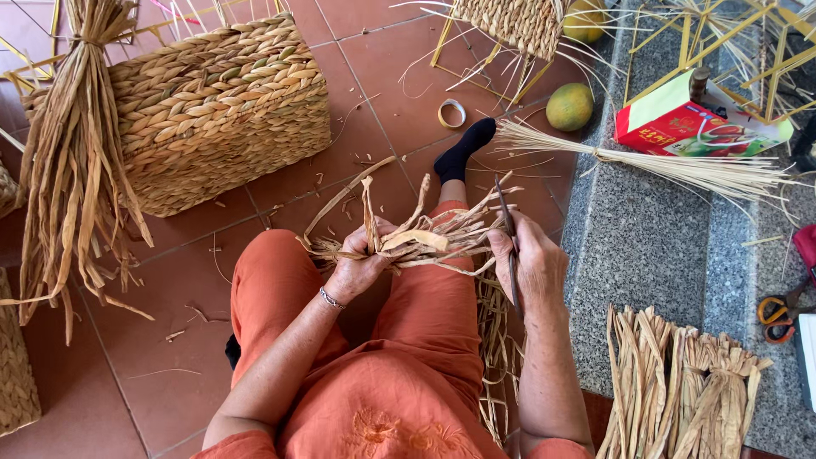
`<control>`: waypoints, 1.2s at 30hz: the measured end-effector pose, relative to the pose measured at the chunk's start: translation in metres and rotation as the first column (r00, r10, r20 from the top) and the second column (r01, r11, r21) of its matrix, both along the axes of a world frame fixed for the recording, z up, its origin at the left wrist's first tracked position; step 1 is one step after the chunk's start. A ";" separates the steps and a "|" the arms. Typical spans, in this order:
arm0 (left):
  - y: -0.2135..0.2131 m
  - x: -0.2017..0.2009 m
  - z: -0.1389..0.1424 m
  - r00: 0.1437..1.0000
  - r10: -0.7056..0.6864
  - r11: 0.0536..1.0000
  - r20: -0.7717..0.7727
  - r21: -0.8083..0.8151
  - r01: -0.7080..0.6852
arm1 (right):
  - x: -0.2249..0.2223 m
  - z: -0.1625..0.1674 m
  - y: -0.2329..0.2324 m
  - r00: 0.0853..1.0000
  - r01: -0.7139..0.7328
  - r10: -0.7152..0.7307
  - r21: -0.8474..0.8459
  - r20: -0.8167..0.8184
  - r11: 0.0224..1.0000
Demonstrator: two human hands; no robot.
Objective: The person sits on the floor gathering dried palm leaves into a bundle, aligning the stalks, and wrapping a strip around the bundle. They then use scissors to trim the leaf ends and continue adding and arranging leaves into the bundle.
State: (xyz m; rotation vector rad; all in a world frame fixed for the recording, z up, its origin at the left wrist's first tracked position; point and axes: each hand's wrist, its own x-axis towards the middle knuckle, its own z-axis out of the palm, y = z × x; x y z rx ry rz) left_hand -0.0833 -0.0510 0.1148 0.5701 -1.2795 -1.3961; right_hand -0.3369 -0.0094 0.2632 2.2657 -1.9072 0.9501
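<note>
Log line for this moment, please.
left hand: grips dried straw bundle | right hand: holds dark thin tool at bundle | woven basket: on floor

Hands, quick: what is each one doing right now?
Left hand: closed on a bunch of dried straw strips.
Right hand: closed on a thin dark tool, touching the strips.

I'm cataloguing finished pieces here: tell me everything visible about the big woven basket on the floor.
The woven basket is box-shaped, plaited from thick, dried, straw-coloured strands in chunky braided rows. It stands on the red floor tiles, upper left, slightly tilted in view. A tied bundle of dried leaves hangs across its left side. Neither hand touches it.
</note>
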 end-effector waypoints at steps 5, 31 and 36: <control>-0.004 0.000 -0.008 0.999 0.038 0.956 0.007 0.291 -0.038 | -0.004 -0.028 -0.007 0.943 0.011 -0.015 0.013 0.332 1.000; 0.005 0.174 -0.008 0.102 0.466 0.880 -0.879 0.473 0.048 | 0.138 -0.217 -0.005 -0.390 -0.521 -0.573 0.341 0.721 0.783; 0.043 0.187 -0.043 0.279 0.647 0.743 -0.709 0.669 -0.024 | 0.128 -0.232 -0.029 -0.405 -0.417 -0.423 0.248 0.811 0.875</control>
